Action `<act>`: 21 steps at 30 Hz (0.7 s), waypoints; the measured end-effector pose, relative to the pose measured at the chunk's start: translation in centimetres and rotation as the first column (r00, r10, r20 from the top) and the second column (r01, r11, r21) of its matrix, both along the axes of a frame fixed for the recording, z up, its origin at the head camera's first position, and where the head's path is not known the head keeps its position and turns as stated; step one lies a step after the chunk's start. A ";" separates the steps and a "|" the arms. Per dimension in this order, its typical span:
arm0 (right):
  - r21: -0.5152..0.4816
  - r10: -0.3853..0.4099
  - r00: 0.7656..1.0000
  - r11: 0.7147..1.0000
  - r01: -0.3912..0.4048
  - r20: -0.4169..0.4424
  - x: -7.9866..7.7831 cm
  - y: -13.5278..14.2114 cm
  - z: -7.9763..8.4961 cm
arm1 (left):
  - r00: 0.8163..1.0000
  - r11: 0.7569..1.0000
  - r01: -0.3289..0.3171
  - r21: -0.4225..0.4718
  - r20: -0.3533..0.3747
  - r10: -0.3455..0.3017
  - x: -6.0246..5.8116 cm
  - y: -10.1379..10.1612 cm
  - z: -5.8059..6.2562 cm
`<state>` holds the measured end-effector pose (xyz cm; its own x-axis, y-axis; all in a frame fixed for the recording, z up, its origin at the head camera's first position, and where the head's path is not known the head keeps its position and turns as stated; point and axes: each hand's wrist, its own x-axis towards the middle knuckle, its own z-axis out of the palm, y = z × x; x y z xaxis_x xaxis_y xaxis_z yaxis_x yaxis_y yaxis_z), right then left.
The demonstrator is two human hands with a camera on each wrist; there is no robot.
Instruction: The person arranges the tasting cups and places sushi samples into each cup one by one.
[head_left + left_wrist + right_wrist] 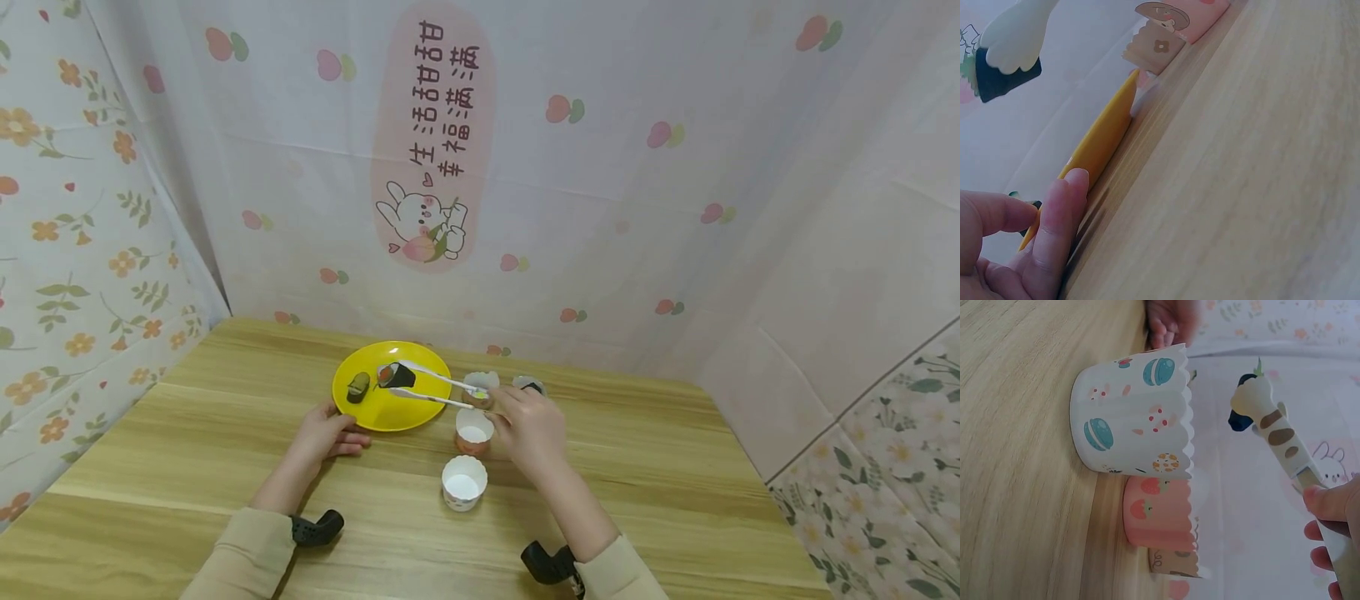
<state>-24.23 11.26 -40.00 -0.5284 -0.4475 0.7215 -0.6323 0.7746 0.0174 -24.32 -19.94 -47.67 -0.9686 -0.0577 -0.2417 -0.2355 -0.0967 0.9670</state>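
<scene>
My left hand [322, 435] pinches the near-left rim of the yellow plate [397, 418], thumb on top and fingers under the edge. Its near side is tilted up off the table in the left wrist view. My right hand [534, 427] grips white tongs with brown spots [1280, 437] and paw-shaped tips. Between the tips sits a sushi roll piece [402, 377], dark seaweed around an orange and green filling, held above the plate. A second sushi piece [358, 387], greenish on top with a dark band, lies on the plate's left side.
Right of the plate stand several paper cups: a white one [463, 487] nearest, a pink strawberry one [1159, 512] behind it, and a brown one [1174, 562] farther back. Another cup [529, 383] at the back right holds something dark. A printed curtain [600, 250] hangs behind the wooden table [637, 500].
</scene>
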 end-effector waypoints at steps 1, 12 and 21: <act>-0.005 -0.001 1.000 1.000 0.001 0.003 0.1 0.1 0.0 | 1.000 1.000 0.000 -0.002 0.000 0.000 0.0 0.0 0.0; -0.060 0.020 1.000 0.998 -0.021 -0.019 1.1 1.8 0.2 | 1.000 1.000 0.000 -0.009 0.009 0.000 0.1 0.0 0.0; -0.096 0.037 0.996 0.994 -0.044 -0.075 1.8 3.2 0.4 | 1.000 1.000 -0.005 -0.010 0.016 0.005 0.1 0.1 0.2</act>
